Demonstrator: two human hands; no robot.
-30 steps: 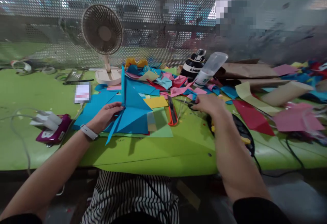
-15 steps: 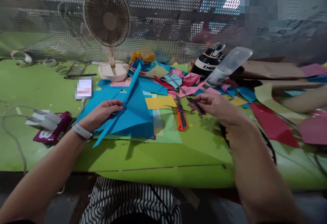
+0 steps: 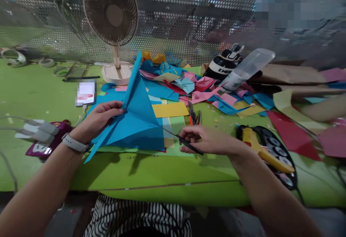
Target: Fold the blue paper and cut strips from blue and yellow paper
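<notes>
My left hand (image 3: 106, 112) pinches the folded edge of a blue paper sheet (image 3: 137, 121), lifted in a tilted fold above more blue paper. My right hand (image 3: 198, 139) is closed around black-handled scissors (image 3: 186, 144). Their thin blades point left and reach the right side of the blue sheet. Just beyond the right hand lies an orange box cutter (image 3: 192, 113), partly covered from view. A yellow paper strip (image 3: 170, 110) rests between the blue sheet and the cutter, over pale green paper (image 3: 178, 123).
At the back stands a fan (image 3: 117, 64). Paper scraps (image 3: 186, 84), a black bottle (image 3: 223, 66) and a clear bottle (image 3: 247, 69) crowd the far side. On the right lies a yellow glue gun (image 3: 265, 150); on the left are a phone (image 3: 85, 93) and a purple power strip (image 3: 45, 145).
My right hand has brought the scissors left and nearer, their blades now at the blue sheet. The left hand still holds the sheet. The view has shifted slightly.
</notes>
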